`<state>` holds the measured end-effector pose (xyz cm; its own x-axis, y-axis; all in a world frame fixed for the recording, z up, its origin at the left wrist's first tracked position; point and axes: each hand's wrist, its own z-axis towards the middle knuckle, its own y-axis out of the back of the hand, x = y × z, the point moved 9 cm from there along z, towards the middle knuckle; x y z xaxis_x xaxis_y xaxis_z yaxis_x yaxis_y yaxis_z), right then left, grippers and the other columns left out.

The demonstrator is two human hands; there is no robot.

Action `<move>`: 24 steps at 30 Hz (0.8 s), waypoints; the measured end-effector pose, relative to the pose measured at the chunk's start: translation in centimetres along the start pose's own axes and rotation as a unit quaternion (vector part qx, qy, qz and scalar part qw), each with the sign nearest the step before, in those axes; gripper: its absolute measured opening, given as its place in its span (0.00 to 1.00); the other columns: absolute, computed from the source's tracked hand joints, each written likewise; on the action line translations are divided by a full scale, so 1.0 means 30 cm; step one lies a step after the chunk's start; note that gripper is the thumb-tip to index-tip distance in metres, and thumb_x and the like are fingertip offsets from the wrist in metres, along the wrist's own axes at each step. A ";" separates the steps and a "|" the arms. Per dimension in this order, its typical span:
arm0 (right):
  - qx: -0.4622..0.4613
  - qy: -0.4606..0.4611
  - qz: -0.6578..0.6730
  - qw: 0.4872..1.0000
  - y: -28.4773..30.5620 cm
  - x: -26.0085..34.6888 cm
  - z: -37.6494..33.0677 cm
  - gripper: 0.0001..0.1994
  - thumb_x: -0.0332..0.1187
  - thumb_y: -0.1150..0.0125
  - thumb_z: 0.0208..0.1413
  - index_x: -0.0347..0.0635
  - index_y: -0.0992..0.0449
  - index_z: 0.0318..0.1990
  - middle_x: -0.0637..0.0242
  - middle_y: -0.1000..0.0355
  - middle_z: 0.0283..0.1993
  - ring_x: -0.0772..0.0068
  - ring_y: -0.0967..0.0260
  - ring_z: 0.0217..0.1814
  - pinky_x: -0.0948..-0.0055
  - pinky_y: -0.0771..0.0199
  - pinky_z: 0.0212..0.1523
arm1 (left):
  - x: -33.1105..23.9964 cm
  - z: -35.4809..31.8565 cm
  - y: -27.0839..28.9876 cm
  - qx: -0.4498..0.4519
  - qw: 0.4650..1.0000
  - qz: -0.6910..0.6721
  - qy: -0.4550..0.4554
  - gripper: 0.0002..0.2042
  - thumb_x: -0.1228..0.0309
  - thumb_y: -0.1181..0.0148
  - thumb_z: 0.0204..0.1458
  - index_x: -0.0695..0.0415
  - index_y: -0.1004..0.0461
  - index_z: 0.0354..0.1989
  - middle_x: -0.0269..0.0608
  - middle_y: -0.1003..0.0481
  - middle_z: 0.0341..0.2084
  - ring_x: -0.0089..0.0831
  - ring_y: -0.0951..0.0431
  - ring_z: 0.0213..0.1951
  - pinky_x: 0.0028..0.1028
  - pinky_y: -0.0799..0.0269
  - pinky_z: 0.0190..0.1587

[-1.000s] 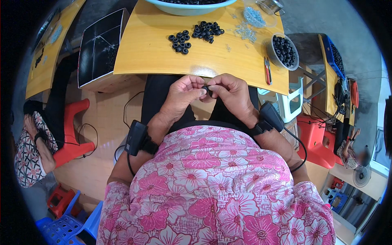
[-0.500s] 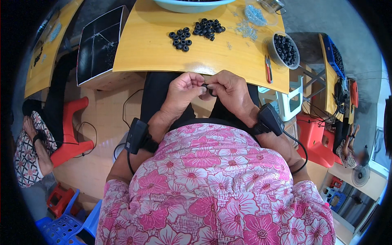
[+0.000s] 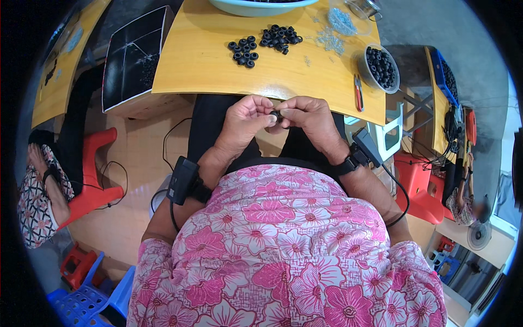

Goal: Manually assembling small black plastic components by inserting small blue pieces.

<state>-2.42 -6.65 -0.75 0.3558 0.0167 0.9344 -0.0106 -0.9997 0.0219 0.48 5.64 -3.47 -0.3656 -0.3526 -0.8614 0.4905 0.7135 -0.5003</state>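
Pinching one small black ring between them at centre frame, just below the near edge of the yellow tabletop, the left hand and right hand meet fingertip to fingertip, as half a second ago, so the work on that ring looks unfinished. Upper frame: two loose heaps of black rings, a small bowl of rings at upper right, red-handled cutters beside it, and a pale blue basin at the top edge.

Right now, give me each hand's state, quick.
Left hand: closed, fingertips pinching the small black ring.
Right hand: closed, pinching the same ring from the other side.
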 end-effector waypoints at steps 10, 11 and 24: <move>-0.017 0.031 -0.042 0.998 -0.008 0.021 -0.003 0.07 0.27 0.44 0.55 0.34 0.23 0.38 0.70 0.28 0.24 0.85 0.34 0.24 0.85 0.33 0.26 | -0.002 -0.001 0.002 0.000 1.000 -0.007 0.008 0.11 0.81 0.43 0.48 0.61 0.31 0.41 0.33 0.29 0.32 0.19 0.29 0.36 0.20 0.31 0.41; -0.017 0.031 -0.043 0.998 -0.013 0.017 -0.003 0.07 0.27 0.44 0.55 0.34 0.23 0.38 0.70 0.28 0.24 0.85 0.34 0.24 0.85 0.33 0.26 | 0.000 0.000 0.002 0.001 1.000 -0.005 0.004 0.11 0.82 0.43 0.48 0.61 0.31 0.41 0.34 0.29 0.32 0.20 0.28 0.36 0.20 0.31 0.41; -0.037 0.021 0.018 0.999 -0.009 -0.001 -0.010 0.06 0.26 0.44 0.55 0.34 0.24 0.37 0.70 0.28 0.25 0.85 0.35 0.23 0.85 0.35 0.23 | 0.001 0.001 0.002 0.001 1.000 -0.015 0.000 0.11 0.82 0.43 0.48 0.62 0.31 0.41 0.34 0.29 0.31 0.20 0.28 0.35 0.20 0.31 0.39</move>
<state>-2.72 -6.39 -0.69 0.3148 -0.0177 0.9490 -0.0925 -0.9956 0.0122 0.52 5.66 -3.54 -0.3801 -0.3729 -0.8464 0.4818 0.7013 -0.5253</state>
